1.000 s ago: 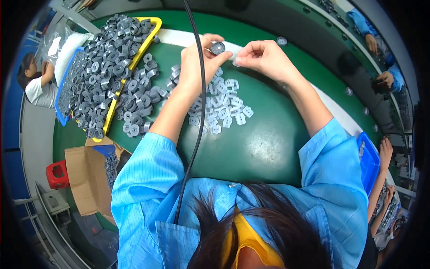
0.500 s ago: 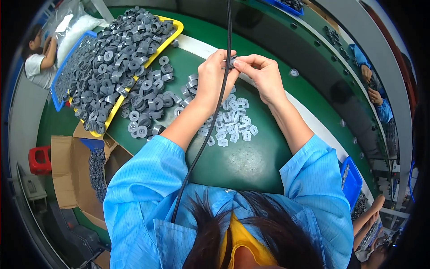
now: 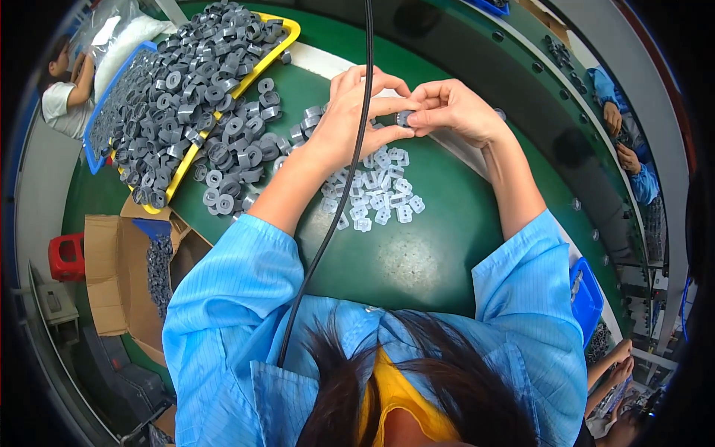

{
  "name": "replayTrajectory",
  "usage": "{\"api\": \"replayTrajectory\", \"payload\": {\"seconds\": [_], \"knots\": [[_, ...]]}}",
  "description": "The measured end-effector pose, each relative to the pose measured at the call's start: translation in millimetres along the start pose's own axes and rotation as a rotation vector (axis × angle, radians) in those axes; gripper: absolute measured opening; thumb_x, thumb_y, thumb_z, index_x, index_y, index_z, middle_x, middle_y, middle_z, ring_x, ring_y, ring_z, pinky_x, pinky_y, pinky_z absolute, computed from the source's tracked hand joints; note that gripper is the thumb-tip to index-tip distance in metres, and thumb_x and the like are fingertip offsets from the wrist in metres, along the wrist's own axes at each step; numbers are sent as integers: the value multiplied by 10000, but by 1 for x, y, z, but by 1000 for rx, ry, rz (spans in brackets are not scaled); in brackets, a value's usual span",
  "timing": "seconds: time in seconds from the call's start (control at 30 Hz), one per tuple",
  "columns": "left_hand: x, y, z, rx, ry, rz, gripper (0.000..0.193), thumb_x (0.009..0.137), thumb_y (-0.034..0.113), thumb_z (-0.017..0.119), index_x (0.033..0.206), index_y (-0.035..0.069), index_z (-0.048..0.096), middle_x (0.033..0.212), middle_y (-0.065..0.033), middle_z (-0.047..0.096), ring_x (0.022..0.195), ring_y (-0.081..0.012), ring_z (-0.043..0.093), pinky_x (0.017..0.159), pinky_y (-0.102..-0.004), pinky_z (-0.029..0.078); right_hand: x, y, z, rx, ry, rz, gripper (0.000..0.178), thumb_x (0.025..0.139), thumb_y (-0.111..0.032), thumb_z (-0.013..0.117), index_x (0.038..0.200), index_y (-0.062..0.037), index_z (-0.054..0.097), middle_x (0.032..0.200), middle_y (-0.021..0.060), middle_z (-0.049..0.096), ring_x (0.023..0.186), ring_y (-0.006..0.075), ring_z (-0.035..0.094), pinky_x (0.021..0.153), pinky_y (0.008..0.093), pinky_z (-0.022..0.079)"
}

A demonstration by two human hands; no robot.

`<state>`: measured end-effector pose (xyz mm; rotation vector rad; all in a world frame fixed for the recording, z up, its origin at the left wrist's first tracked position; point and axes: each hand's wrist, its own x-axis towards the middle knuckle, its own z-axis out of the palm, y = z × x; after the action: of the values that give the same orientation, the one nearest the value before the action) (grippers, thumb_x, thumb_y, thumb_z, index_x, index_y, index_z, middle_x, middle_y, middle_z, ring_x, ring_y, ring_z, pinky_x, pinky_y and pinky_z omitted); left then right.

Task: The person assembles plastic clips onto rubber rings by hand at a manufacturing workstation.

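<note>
A small dark grey round plastic part (image 3: 404,118) is pinched between my two hands over the far side of the green table. My left hand (image 3: 348,112) grips it from the left with thumb and fingers. From the right, the thumb and fingers of my right hand (image 3: 463,113) close on the same part. Just nearer than my hands lies a loose pile of translucent white plastic pieces (image 3: 380,197). Loose grey ring-shaped parts (image 3: 237,153) are spread left of that pile, some partly hidden by my left forearm.
A yellow tray (image 3: 179,179) heaped with grey rings stands at the left, beside a blue tray (image 3: 93,153). An open cardboard box (image 3: 104,276) sits lower left. A black cable (image 3: 328,246) hangs across my view. A blue bin (image 3: 588,302) is at the right; other people work around.
Both hands have shifted slightly right and nearer, with the grey part held between them. My left hand has turned, so its back and fingers show more.
</note>
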<state>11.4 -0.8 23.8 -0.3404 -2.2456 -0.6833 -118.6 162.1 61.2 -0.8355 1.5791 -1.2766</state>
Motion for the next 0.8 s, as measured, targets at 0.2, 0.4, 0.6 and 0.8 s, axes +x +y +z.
{"api": "replayTrajectory", "payload": {"seconds": [0.2,0.4,0.6,0.8], "knots": [[5,5,-7,140,54,76,405,623,214,834,1010,167,722,1042,16,638,1053,-239,523,927,-393,378,-2,-2,19,-80,124,-193,173,784,-33,702,940,15,643,818,54,663,729,100,631,694,233,513],[3,31,15,-71,313,-80,412,684,194,813,1076,141,699,1067,-49,620,1004,-242,544,893,-377,406,4,12,20,564,-94,-308,178,831,-98,620,998,-45,592,865,19,605,795,87,574,731,223,482],[-16,29,-18,300,-9,-180,619,731,157,759,1296,113,508,1204,-122,527,1110,-337,508,910,-432,407,13,38,-18,193,338,-168,198,799,-110,679,975,-41,620,893,32,638,795,102,585,741,245,479],[-48,0,-39,544,-236,-294,570,829,203,682,1351,127,466,1211,-115,543,1082,-329,522,858,-451,459,25,56,-45,-536,872,-264,291,787,-152,704,1049,-37,650,949,39,677,846,122,615,804,272,490]]}}
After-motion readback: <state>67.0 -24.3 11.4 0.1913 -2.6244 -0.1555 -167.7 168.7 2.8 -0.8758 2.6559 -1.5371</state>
